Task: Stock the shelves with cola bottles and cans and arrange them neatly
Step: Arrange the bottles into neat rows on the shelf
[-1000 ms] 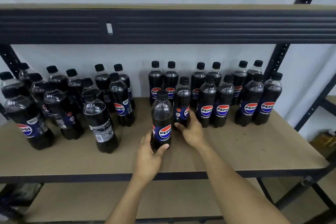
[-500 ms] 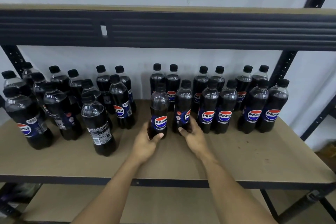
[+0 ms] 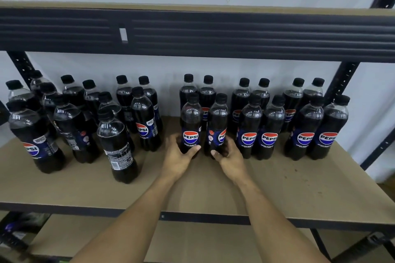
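Two black-capped Pepsi bottles stand side by side at the middle of the brown shelf board (image 3: 288, 188). My left hand (image 3: 178, 156) grips the base of the left bottle (image 3: 191, 121), whose logo faces me. My right hand (image 3: 229, 157) grips the base of the right bottle (image 3: 218, 121), whose label is turned partly sideways. To their right a neat double row of bottles (image 3: 299, 126) stands with logos forward. On the left several bottles (image 3: 115, 143) stand loosely, labels turned various ways.
A dark metal beam of the upper shelf (image 3: 213, 32) crosses overhead. Black uprights (image 3: 339, 85) frame the back right and left. A lower shelf board (image 3: 192, 239) shows beneath. Bare board lies in front of the bottles and between the two groups.
The bottle in my left hand has been pushed back from the front of the shelf until it stands beside the bottle in my right hand, in line with the front row.
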A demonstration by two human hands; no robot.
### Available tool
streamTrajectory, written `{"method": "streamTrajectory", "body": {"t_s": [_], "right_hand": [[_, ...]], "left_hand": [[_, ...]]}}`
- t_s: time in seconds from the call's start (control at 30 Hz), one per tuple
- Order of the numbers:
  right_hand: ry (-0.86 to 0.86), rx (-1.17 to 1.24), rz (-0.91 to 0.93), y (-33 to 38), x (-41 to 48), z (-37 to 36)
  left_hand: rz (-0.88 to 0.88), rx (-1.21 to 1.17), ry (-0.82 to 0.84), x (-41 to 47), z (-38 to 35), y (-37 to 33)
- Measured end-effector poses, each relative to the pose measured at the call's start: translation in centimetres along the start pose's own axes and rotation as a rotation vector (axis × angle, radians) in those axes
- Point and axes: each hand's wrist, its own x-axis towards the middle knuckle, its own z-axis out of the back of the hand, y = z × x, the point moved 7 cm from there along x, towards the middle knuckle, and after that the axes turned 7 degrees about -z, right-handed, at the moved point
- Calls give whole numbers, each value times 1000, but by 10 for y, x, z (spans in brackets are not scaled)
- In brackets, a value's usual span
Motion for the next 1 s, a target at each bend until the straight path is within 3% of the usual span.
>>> {"method": "streamTrajectory", "body": {"t_s": [0.2, 0.67, 1.0], "right_hand": [[106, -5, 12, 6, 14, -4], [-138, -60, 147, 13, 6, -8], [-94, -5, 73, 4, 4, -5]], "left_hand": [[-25, -80, -18, 4, 1, 9], [-33, -114, 16, 6, -4, 16], [59, -307, 185, 4, -11, 19]]}}
